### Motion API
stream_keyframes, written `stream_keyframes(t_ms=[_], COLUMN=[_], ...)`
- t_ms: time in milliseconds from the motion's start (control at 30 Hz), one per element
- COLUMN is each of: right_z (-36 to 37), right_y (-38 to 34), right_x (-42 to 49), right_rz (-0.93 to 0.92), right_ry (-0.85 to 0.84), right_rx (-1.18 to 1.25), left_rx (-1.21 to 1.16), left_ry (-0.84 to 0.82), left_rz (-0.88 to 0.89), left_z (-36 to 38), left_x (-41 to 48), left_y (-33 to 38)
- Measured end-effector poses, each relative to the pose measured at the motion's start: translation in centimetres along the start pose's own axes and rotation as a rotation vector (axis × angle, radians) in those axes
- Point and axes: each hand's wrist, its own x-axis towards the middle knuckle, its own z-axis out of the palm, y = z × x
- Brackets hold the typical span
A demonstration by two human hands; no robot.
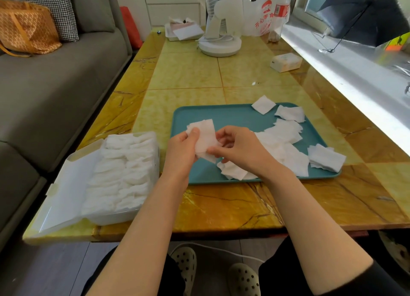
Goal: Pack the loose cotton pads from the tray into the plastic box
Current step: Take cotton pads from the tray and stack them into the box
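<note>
Our left grip [180, 150] and right grip [241, 150] both pinch cotton pads [206, 136] over the tray [221, 116]. The box [115, 217] sits at its eight o'clock.

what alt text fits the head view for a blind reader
A person's left hand and right hand hold a few cotton pads over a teal tray strewn with more pads. To the left, an open plastic box holds rows of pads.

The table [221, 207] has a glossy, veined, stone-like top. The tray [221, 116] is smooth matt plastic. The cotton pads [324, 158] look soft and fibrous. The box [106, 218], near left, is smooth whitish plastic. The sofa [55, 85] is matt cloth.
</note>
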Motion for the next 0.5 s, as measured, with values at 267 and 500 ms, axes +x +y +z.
stream_keyframes(t_ms=[267, 500], right_z=[-1.0, -0.5], right_y=[0.3, -2.0], right_x=[0.0, -0.9], right_rz=[0.064, 0.096], right_ry=[0.116, 0.096], right_rx=[0.013, 0.584], left_rx=[-0.087, -0.013], left_ry=[0.195, 0.109], left_rz=[0.032, 0.044], left_z=[-0.8, -0.1], left_x=[0.9, 0.7], left_y=[0.0, -0.6])
